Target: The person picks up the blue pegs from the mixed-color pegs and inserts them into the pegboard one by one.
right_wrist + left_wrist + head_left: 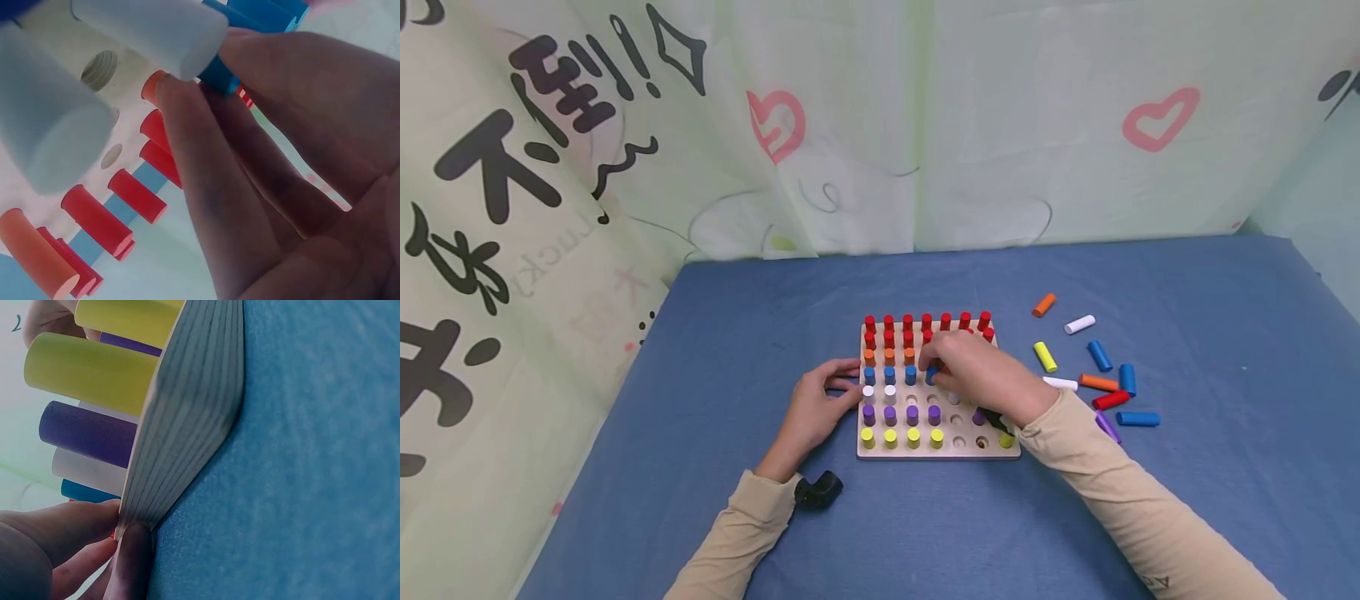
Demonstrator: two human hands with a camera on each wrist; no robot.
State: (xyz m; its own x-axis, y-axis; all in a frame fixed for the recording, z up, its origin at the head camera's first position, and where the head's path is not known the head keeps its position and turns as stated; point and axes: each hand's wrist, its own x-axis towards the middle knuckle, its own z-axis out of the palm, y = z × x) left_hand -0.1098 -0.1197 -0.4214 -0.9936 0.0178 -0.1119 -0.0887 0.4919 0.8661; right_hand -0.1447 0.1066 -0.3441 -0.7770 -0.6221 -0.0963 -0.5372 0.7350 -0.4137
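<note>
A wooden pegboard [940,451] stands on the table with rows of coloured pegs in its holes. My right hand [981,367] reaches over it and pinches a blue peg [219,76] between thumb and fingers, at the right end of the visible blue row. A white peg [156,31] partly covers that grip in the right wrist view. My left hand [820,400] rests at the board's left edge, fingertips [103,515] touching its side. Yellow pegs [913,437] and purple pegs [912,414] fill much of the near rows, with some bare holes showing. The right hand hides part of the board.
Several loose pegs lie right of the board, among them a yellow peg [1045,357], an orange peg [1043,305], a white peg [1079,325] and a red peg [1110,400]. A blue cloth [737,325] covers the table; a printed curtain [962,125] hangs behind.
</note>
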